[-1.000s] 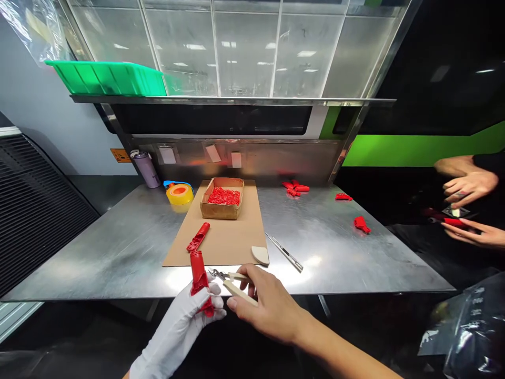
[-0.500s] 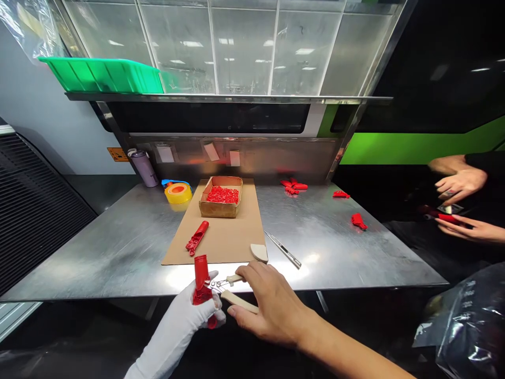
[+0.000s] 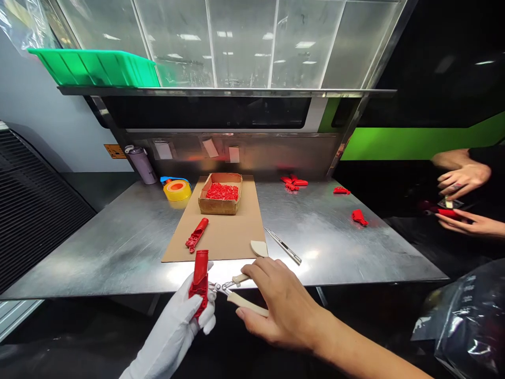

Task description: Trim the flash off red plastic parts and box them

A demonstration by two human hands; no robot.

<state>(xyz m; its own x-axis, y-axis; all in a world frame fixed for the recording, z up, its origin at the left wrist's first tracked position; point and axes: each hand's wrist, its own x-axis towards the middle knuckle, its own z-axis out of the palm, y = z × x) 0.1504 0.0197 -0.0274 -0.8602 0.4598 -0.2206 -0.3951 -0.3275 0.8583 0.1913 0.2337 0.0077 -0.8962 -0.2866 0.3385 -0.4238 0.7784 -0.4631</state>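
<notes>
My left hand [image 3: 189, 310], in a white glove, is closed around a red plastic part [image 3: 201, 273] with a tube-like upper end, held upright at the table's front edge. Bare and to the right of it, my right hand [image 3: 280, 305] grips a pair of nippers [image 3: 246, 303] with cream handles. The handles are spread apart, and the metal jaws reach the right side of the red part; their tips are partly hidden by the glove. Beyond my hands a similar red part [image 3: 197, 235] lies on the cardboard sheet [image 3: 229, 242].
A cardboard box [image 3: 219, 206] of small red pieces stands on the sheet. Beside it are yellow tape [image 3: 177, 191], a bottle [image 3: 141, 165] and a metal utility knife [image 3: 283, 246]. More red parts [image 3: 294, 183] lie at the back right. A co-worker's hands [image 3: 465, 195] are at far right.
The red part has been turned in my left hand, its open side now facing me more. The nippers and my right hand have shifted slightly right.
</notes>
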